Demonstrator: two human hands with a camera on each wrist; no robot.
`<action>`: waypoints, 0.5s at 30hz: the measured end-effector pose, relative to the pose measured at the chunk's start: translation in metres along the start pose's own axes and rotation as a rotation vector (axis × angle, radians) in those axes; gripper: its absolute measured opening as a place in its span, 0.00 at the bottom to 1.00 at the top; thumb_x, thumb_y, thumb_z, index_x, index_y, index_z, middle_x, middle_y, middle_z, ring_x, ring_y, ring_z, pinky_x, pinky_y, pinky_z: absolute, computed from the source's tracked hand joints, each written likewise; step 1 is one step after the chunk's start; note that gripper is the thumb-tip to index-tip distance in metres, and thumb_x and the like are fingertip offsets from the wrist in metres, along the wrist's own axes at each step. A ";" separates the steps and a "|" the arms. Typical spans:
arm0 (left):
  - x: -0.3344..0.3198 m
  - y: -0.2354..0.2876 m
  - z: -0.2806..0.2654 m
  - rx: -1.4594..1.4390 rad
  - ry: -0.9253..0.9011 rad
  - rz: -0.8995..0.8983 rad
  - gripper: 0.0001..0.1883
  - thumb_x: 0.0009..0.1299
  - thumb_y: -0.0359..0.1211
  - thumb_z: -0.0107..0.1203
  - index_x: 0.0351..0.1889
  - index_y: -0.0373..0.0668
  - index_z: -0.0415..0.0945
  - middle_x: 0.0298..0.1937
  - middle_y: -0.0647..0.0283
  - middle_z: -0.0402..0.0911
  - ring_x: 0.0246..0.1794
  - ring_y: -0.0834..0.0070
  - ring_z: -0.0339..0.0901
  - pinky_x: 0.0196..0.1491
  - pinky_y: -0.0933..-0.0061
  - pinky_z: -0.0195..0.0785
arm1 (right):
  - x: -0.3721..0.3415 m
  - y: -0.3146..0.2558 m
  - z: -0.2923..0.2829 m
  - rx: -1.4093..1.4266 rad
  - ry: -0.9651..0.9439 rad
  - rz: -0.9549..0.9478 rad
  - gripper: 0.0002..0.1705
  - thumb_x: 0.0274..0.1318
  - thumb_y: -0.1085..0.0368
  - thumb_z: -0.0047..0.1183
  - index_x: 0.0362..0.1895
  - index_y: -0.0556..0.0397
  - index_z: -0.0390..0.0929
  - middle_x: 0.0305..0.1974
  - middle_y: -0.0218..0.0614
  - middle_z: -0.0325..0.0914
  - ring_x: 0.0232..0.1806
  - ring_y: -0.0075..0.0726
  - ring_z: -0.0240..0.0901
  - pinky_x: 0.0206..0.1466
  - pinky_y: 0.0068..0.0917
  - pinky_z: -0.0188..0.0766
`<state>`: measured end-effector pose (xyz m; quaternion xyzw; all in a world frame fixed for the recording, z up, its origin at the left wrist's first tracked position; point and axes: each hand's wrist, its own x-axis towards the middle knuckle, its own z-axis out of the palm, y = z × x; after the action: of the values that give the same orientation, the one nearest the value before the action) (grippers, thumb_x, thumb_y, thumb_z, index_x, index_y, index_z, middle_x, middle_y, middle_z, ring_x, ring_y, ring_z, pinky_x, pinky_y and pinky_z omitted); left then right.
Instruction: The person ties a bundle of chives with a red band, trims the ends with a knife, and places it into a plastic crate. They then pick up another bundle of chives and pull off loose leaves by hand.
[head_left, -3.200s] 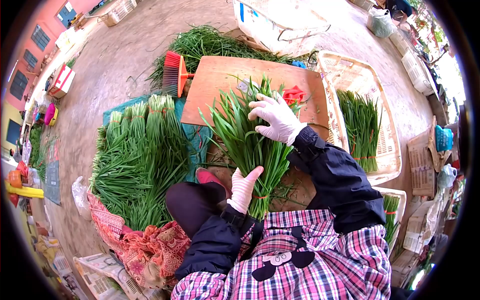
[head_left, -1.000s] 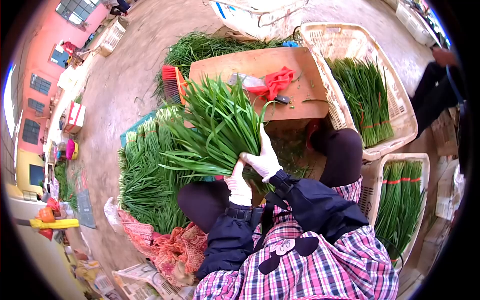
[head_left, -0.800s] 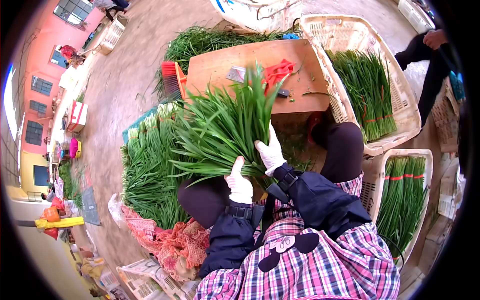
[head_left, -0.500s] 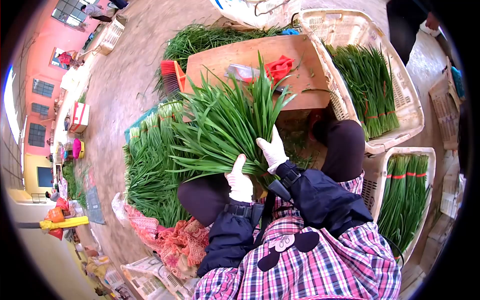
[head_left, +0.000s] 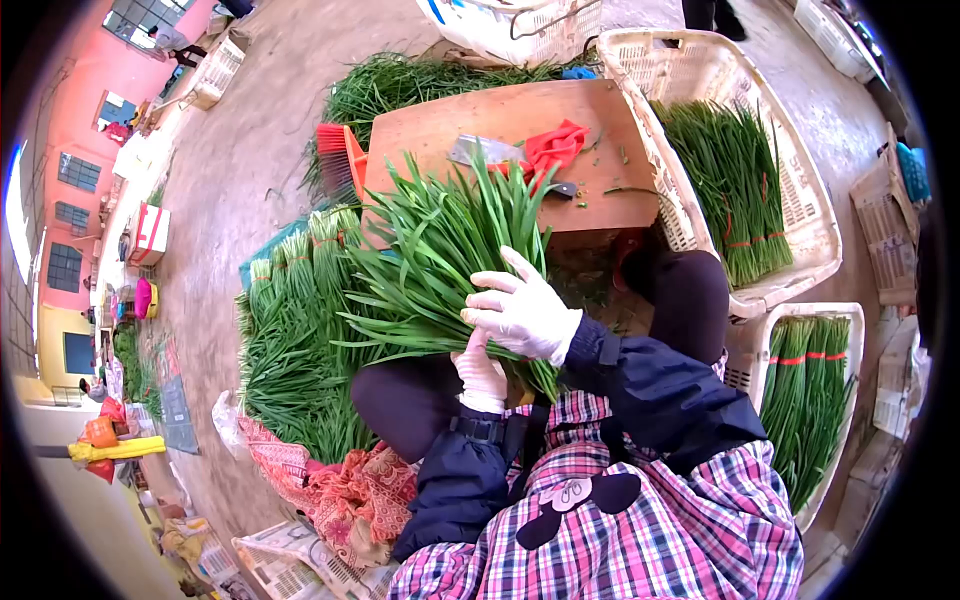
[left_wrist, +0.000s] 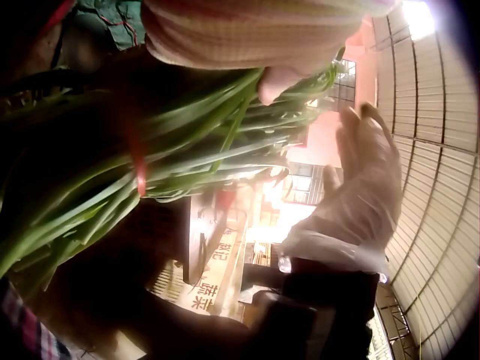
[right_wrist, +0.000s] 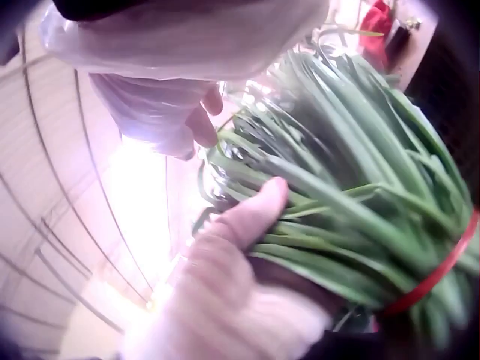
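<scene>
A thick bunch of garlic chives lies across the lap in the head view, its leaf tips fanned toward the board. My left hand, in a striped glove, grips it low from the left, the thumb over the leaves in the right wrist view. A red band circles the bunch near its stem end. Above the leaves is my right hand, in a thin white glove, its fingers extended. In the left wrist view this right hand shows a gap from the bunch.
A wooden board ahead carries a cleaver and a red cloth. Tied chive bundles are piled at left. Crates with bundles stand at right. A red brush leans by the board; loose greens lie behind.
My right hand has left the bunch's right side and swung up over its leaves, fingers extended. My left hand keeps its grip. A passer-by at right has moved toward the back.
</scene>
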<state>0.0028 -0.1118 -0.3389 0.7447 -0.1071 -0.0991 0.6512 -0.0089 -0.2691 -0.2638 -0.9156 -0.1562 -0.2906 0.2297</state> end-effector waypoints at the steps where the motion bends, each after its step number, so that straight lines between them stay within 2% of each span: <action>1: -0.004 0.000 -0.006 0.558 -0.035 0.279 0.19 0.67 0.23 0.53 0.56 0.47 0.77 0.58 0.55 0.77 0.57 0.66 0.76 0.64 0.64 0.63 | 0.002 0.007 0.002 -0.036 -0.049 -0.033 0.17 0.40 0.61 0.57 0.41 0.40 0.80 0.41 0.25 0.78 0.59 0.37 0.69 0.70 0.60 0.52; 2: 0.000 0.001 0.000 0.073 0.074 -0.017 0.18 0.65 0.26 0.57 0.54 0.43 0.77 0.54 0.59 0.78 0.53 0.67 0.76 0.59 0.65 0.67 | 0.001 0.015 0.004 -0.071 -0.101 -0.065 0.16 0.43 0.60 0.56 0.41 0.40 0.81 0.41 0.24 0.78 0.59 0.37 0.69 0.70 0.63 0.51; 5: 0.002 -0.015 0.002 -0.433 0.226 -0.398 0.17 0.64 0.28 0.59 0.52 0.41 0.77 0.51 0.60 0.79 0.49 0.67 0.77 0.54 0.65 0.70 | -0.009 0.031 0.006 -0.105 -0.108 0.021 0.15 0.46 0.61 0.53 0.42 0.39 0.81 0.44 0.24 0.78 0.61 0.37 0.68 0.72 0.63 0.47; 6: 0.002 -0.021 0.000 -0.373 0.181 -0.360 0.16 0.66 0.29 0.58 0.53 0.43 0.78 0.53 0.57 0.79 0.49 0.66 0.77 0.56 0.67 0.69 | -0.013 0.034 0.008 -0.118 -0.105 0.030 0.14 0.47 0.62 0.54 0.42 0.39 0.81 0.43 0.23 0.79 0.60 0.38 0.69 0.72 0.63 0.46; 9: 0.003 -0.021 0.002 -0.063 0.133 -0.152 0.16 0.66 0.29 0.58 0.53 0.43 0.78 0.51 0.56 0.80 0.48 0.64 0.77 0.55 0.65 0.70 | -0.018 0.039 0.009 -0.055 -0.075 0.094 0.14 0.46 0.63 0.55 0.41 0.39 0.80 0.41 0.23 0.79 0.59 0.38 0.70 0.72 0.63 0.45; 10: -0.001 -0.020 -0.001 0.188 0.104 0.015 0.17 0.63 0.27 0.60 0.52 0.42 0.78 0.49 0.56 0.80 0.46 0.63 0.78 0.53 0.64 0.71 | -0.020 0.042 0.010 -0.031 -0.034 0.118 0.15 0.46 0.65 0.57 0.42 0.38 0.80 0.39 0.23 0.79 0.57 0.38 0.71 0.72 0.63 0.46; 12: -0.005 -0.020 -0.006 0.495 0.067 0.214 0.19 0.60 0.24 0.61 0.51 0.42 0.78 0.47 0.55 0.80 0.44 0.62 0.78 0.51 0.62 0.73 | -0.019 0.046 0.014 -0.009 -0.019 0.215 0.14 0.47 0.65 0.57 0.42 0.38 0.79 0.36 0.25 0.78 0.53 0.37 0.73 0.71 0.62 0.46; 13: -0.007 -0.020 -0.007 0.549 0.059 0.243 0.19 0.60 0.24 0.60 0.51 0.43 0.79 0.47 0.53 0.80 0.44 0.61 0.78 0.52 0.62 0.72 | -0.019 0.047 0.014 0.004 -0.016 0.262 0.14 0.48 0.66 0.57 0.42 0.37 0.79 0.35 0.26 0.78 0.52 0.36 0.73 0.71 0.61 0.46; 15: -0.006 -0.020 -0.005 0.341 0.062 0.121 0.19 0.60 0.22 0.59 0.51 0.44 0.80 0.47 0.51 0.80 0.45 0.61 0.78 0.53 0.63 0.71 | -0.016 0.047 0.014 0.029 -0.022 0.323 0.14 0.49 0.66 0.56 0.43 0.38 0.79 0.34 0.26 0.78 0.48 0.36 0.74 0.71 0.60 0.46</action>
<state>-0.0014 -0.1030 -0.3584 0.8393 -0.1469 -0.0169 0.5232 0.0046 -0.3046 -0.2996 -0.9285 -0.0138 -0.2376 0.2850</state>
